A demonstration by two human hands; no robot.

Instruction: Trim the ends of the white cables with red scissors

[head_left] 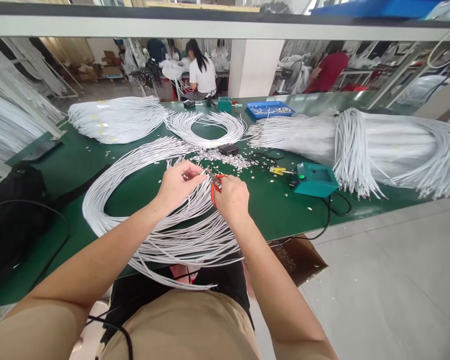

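My right hand (230,197) is wrapped round red-handled pliers (216,184), whose metal jaws point up and left toward my other hand's fingertips. Thumb and fingers of my left hand (180,182) are pinched on a thin white cable end just left of the jaws; the tip itself is too small to make out. Below both hands, a large looped bundle of white cables (116,172) lies on the green table (270,220) and hangs over its front edge. Small pale scraps (232,159) are scattered beyond my hands, around a small black block (228,149).
A teal device (315,180) with a yellow-handled tool (279,170) stands at right. More cable bundles (116,120) lie behind, beside a blue tray (270,109). A black bag (15,220) is at left, an open cardboard box (300,260) below the edge. People sit farther back.
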